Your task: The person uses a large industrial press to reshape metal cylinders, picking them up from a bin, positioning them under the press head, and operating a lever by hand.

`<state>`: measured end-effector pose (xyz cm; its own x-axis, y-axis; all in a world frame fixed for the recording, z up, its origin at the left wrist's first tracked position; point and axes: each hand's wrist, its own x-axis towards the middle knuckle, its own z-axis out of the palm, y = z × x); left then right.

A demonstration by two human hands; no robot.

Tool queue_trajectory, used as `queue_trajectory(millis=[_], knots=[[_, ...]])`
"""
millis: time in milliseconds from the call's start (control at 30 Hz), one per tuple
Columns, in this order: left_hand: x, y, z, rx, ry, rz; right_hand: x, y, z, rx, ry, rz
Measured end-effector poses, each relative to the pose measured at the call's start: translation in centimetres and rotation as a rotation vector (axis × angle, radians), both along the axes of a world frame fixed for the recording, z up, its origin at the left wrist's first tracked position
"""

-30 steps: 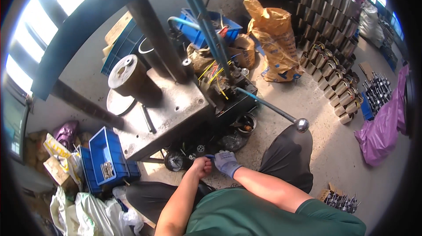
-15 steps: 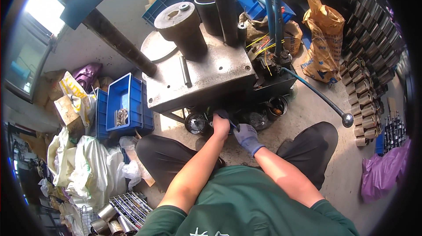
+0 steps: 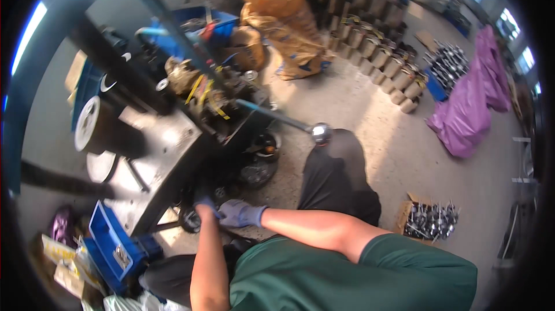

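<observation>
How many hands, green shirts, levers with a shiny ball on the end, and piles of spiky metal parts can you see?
Hands: 2, left hand and right hand
Green shirt: 1
Lever with shiny ball: 1
Spiky metal piles: 2, far pile and near pile
Total: 6

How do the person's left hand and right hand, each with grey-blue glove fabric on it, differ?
The left hand blurs into dark shadow, its outline hard to make out; the right hand shows more clearly. The left hand's bare forearm runs up the picture; the right hand's bare forearm comes in from the right. Both show grey-blue glove fabric and sit close together; whether they touch is unclear.
</observation>
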<state>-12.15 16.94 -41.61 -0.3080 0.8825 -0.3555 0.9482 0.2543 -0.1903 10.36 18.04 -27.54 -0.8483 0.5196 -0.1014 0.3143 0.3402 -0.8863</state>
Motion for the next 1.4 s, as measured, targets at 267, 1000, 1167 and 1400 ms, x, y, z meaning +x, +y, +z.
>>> queue_trajectory(millis=[267,1000,1167,1400], knots=[[9.8,3.1,0.1,0.196,-0.771,0.517,-3.8,-0.5,-6.7,-0.025,-0.132,-0.269],[8.1,2.3,3.6,-0.047,-0.564,0.406,1.3,0.0,0.7,-0.036,-0.231,-0.146],[6.3,1.5,5.1,-0.306,-0.296,0.168,2.6,3.1,-0.2,0.027,-0.017,-0.342],[7.2,1.2,4.0,-0.244,-0.272,0.031,2.4,3.3,0.2,-0.08,-0.063,-0.329]])
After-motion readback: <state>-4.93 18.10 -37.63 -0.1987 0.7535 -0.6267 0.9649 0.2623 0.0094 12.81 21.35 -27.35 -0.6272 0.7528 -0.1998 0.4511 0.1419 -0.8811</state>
